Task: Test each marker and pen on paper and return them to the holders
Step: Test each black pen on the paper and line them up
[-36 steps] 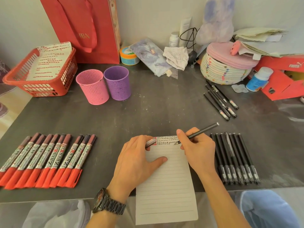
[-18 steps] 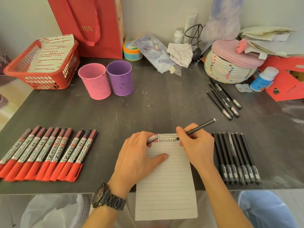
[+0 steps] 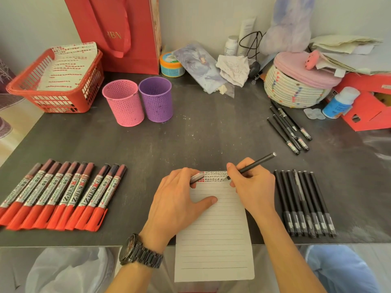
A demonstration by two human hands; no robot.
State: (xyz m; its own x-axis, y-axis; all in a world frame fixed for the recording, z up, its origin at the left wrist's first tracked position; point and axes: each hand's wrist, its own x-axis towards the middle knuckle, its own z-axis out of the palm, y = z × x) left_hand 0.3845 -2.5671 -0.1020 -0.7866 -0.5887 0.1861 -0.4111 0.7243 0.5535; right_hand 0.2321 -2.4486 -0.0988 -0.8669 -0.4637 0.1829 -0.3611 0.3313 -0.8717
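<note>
**Pen tip on the top lines of the sheet**

The dark grey table (image 3: 211, 134) spreads in front of me, with a red gift bag (image 3: 127, 39) against the wall and a red basket (image 3: 57, 100) at the far left corner. My lined sheet (image 3: 213, 240) lies at the near edge and hangs over it. A row of red markers (image 3: 63, 195) lies to my left and a row of capped black pens (image 3: 304, 204) to my right. The pink holder (image 3: 123, 102) and purple holder (image 3: 155, 99) stand upright side by side, well behind the sheet. My left hand (image 3: 177, 199) presses its thumb on the paper while its fingers curl round a silvery cap (image 3: 196, 178). My right hand (image 3: 251, 187) pinches the black pen (image 3: 256, 163), its tip on the small marks at the top of the sheet.
</note>
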